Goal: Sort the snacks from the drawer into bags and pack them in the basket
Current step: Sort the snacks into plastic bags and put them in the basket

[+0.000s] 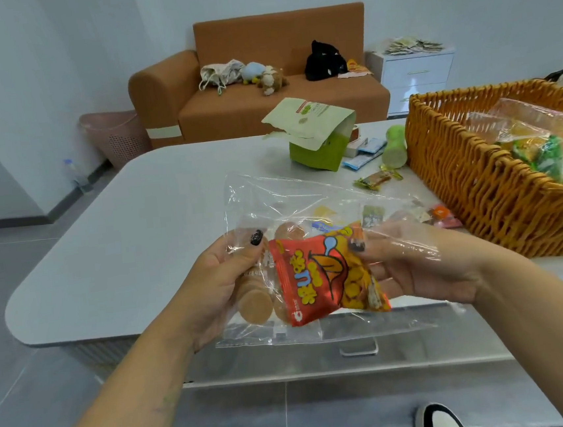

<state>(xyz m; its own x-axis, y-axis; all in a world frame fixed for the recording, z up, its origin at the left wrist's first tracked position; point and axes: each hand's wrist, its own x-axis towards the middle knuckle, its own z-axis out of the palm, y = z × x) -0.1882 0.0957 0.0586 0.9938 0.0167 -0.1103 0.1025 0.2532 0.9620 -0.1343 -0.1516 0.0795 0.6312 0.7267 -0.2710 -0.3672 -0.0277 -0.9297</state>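
I hold a clear plastic bag (292, 198) in front of me, over the near edge of the white table (131, 234). Inside it are a red and orange snack packet (327, 277) and round tan biscuits (254, 305). My left hand (225, 284) grips the bag's left side, thumb on top. My right hand (412, 262) grips the right side, its thumb pressing the packet through the plastic. A wicker basket (477, 194) stands at the right with a filled clear bag (538, 147) in it.
Loose snacks (376, 180) lie on the table by the basket, with a green pouch (318, 141), a pale green bottle (394, 147) and blue packets (364, 157). Behind stand an orange sofa (262, 105), a pink bin (114, 136) and a white drawer unit (418, 76).
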